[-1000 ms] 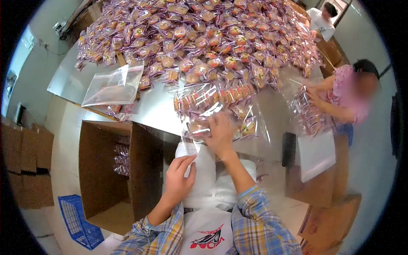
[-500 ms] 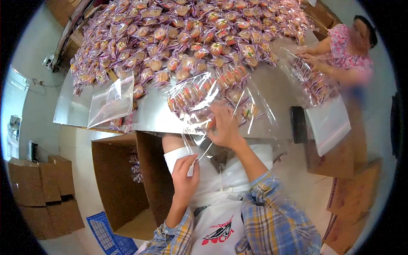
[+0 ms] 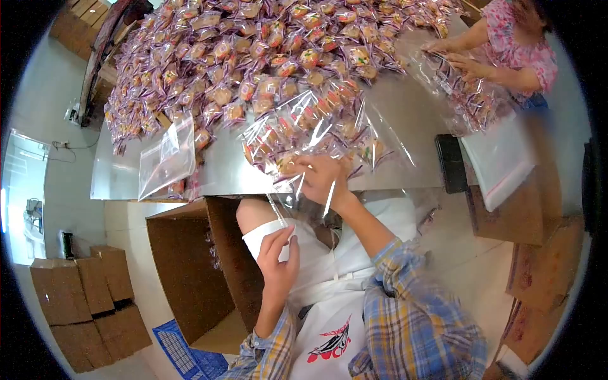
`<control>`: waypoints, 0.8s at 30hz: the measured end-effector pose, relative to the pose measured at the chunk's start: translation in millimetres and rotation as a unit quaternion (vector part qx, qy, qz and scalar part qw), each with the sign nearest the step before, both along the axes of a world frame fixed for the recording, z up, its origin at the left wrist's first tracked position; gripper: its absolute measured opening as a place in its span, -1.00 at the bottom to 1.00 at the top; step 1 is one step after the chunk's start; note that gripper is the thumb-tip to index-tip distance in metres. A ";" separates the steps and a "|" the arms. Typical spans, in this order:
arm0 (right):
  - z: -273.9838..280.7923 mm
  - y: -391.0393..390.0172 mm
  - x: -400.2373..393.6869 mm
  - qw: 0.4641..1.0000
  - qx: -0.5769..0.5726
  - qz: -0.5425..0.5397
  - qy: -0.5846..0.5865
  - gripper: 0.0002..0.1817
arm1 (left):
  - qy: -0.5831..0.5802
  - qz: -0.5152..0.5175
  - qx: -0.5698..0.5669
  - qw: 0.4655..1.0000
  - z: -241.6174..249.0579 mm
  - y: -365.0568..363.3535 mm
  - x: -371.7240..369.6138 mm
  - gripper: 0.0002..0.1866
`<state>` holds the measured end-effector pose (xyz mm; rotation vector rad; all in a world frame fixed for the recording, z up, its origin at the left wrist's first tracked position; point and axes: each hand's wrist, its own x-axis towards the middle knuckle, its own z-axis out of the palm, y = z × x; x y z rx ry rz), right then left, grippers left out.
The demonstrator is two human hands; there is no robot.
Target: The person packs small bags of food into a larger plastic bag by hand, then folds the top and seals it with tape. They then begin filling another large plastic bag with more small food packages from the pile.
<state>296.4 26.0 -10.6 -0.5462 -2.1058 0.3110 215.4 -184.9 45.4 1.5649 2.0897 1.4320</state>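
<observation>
A large clear plastic bag (image 3: 380, 134) lies at the table's near edge, its mouth toward me. Inside are rows of small wrapped cookies (image 3: 303, 115). My left hand (image 3: 278, 254), below the table edge, pinches the rim of the bag between thumb and fingers. At the mouth of the bag, my right hand (image 3: 326, 182) has its fingers curled on a wrapped cookie (image 3: 286, 164) near the front row; glare on the plastic partly hides the fingertips.
Behind the bag, a big heap of wrapped cookies (image 3: 253, 57) covers the metal table (image 3: 218, 171). Flat clear bags (image 3: 168, 158) lie at left, more (image 3: 500, 158) at right beside a black object (image 3: 450, 163). An open carton (image 3: 183, 266) stands below. A co-worker (image 3: 519, 57) handles another bag.
My right hand has shifted slightly left, bringing a wrapped cookie toward the front row. My left hand keeps its pinch on the bag rim. The whole view has tilted a little.
</observation>
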 end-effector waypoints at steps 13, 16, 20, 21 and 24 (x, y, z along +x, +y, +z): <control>1.4 2.2 3.4 0.998 0.050 0.029 -0.030 -0.83 | -0.007 0.009 0.012 1.000 -1.5 -0.7 -5.0 -0.70; 2.1 -14.5 2.3 0.995 -0.036 0.080 0.041 -0.80 | -0.016 0.012 0.011 1.000 -2.0 -2.6 -6.3 -0.69; 4.4 -29.5 3.5 0.985 -0.055 0.162 0.010 -0.71 | -0.007 0.027 0.047 0.999 0.2 5.6 -2.1 -0.79; 4.3 -33.5 2.0 0.984 -0.023 0.176 -0.002 -0.68 | -0.002 0.026 0.044 0.999 -1.6 5.3 -2.0 -0.80; -2.2 -44.9 -12.7 0.971 -0.085 0.218 0.055 -0.47 | 0.007 0.029 0.043 0.999 -7.9 5.7 0.6 -0.83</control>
